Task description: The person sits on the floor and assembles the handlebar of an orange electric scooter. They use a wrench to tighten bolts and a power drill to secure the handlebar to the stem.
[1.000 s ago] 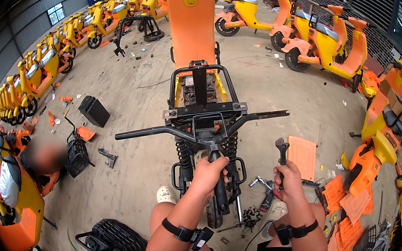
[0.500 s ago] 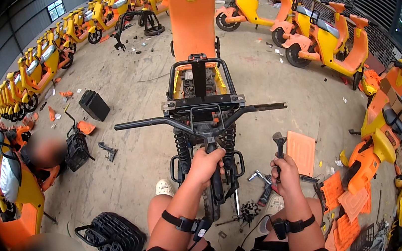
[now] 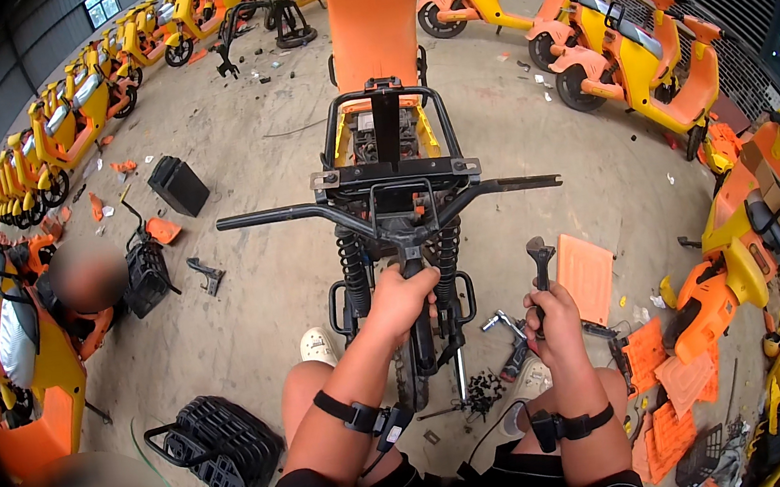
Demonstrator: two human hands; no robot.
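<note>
A partly stripped scooter stands in front of me with its black frame, coil-spring shocks (image 3: 353,266) and long orange panel (image 3: 372,36) exposed. A bare black handlebar (image 3: 280,216) lies across it. My left hand (image 3: 404,298) is wrapped round the black post (image 3: 423,351) that runs down from the handlebar's middle. Raised to the right of the frame, my right hand (image 3: 553,314) is closed round the handle of an adjustable wrench (image 3: 539,254). The wrench's head points up, apart from the scooter.
On the floor lie a black basket (image 3: 225,449), a black box (image 3: 178,186), a flat orange panel (image 3: 585,278), a ratchet-like tool (image 3: 507,326) and a pile of small dark parts (image 3: 483,394). A person (image 3: 89,290) is low at left. Rows of yellow-orange scooters (image 3: 68,122) line both sides.
The view has shifted slightly, so the scooter and handlebar sit a little higher in it. Both hands keep their holds, with little visible movement against the frame.
</note>
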